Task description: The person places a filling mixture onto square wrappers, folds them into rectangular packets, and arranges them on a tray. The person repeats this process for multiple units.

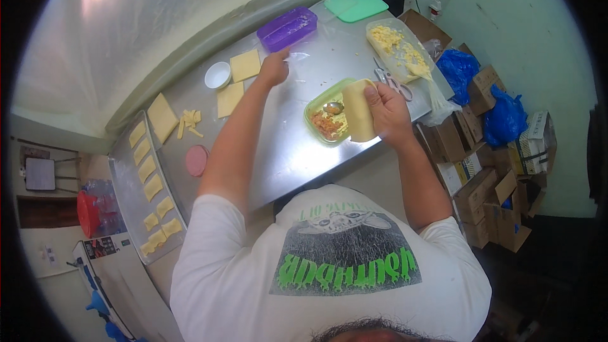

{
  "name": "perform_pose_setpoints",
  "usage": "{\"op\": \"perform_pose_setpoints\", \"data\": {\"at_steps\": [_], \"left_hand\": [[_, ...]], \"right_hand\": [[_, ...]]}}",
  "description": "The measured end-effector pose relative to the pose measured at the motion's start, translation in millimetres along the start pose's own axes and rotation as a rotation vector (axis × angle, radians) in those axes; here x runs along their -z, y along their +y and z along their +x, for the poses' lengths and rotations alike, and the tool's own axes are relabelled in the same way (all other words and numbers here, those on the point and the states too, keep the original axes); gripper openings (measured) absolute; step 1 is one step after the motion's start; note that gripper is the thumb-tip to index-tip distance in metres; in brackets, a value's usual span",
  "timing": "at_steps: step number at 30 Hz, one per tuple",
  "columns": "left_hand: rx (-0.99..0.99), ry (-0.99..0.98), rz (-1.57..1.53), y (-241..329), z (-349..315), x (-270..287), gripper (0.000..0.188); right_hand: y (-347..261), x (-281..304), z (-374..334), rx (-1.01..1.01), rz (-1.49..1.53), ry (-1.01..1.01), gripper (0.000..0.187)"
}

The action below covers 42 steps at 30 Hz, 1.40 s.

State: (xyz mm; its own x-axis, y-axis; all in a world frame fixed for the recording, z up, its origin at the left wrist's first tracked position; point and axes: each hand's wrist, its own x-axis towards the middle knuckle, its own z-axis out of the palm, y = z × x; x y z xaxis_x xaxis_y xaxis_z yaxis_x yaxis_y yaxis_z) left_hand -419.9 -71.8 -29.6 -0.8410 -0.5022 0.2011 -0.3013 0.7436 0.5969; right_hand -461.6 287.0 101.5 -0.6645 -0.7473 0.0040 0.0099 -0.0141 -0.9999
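My right hand [387, 113] grips a pale yellow dough sheet [359, 117], held upright with the thumb on its face. The sheet partly covers a light green container [311, 128] with orange-brown shredded filling, crumbled yellow bits and a spoon [333, 108]. My left hand [275, 69] is stretched across the table, its fingers closed at a wisp of clear plastic film [297, 58], just short of a purple tub [287, 29]. Near that forearm lie two square dough sheets [245, 65] and a white bowl [218, 75].
A tray [179, 206] of small dough pieces lies at the left, near a pink round stack [197, 160] and yellow strips [189, 123]. Scissors [396, 82] and a clear container [372, 27] of yellow chunks sit right. Cardboard boxes [479, 197] stand beyond the table's edge.
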Motion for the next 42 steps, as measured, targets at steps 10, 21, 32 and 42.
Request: {"op": "perform_pose_setpoints", "data": {"at_steps": [10,21,32,42], "left_hand": [[-0.041,-0.120,0.490,42.8,20.6,44.1,0.024],[-0.081,0.150,0.156,15.7,8.9,72.2,0.025],[0.496,-0.159,-0.769,20.7,6.8,109.9,0.048],[0.423,-0.215,-0.735,28.7,6.7,120.3,0.037]], "right_hand": [[16.1,9.4,-11.7,-0.036,-0.124,-0.008,0.042],[5.7,-21.3,-0.4,-0.010,-0.329,-0.154,0.040],[-1.0,-36.7,1.6,0.043,-0.453,-0.294,0.035],[-0.4,-35.8,-7.6,0.040,-0.422,-0.306,0.034]]}}
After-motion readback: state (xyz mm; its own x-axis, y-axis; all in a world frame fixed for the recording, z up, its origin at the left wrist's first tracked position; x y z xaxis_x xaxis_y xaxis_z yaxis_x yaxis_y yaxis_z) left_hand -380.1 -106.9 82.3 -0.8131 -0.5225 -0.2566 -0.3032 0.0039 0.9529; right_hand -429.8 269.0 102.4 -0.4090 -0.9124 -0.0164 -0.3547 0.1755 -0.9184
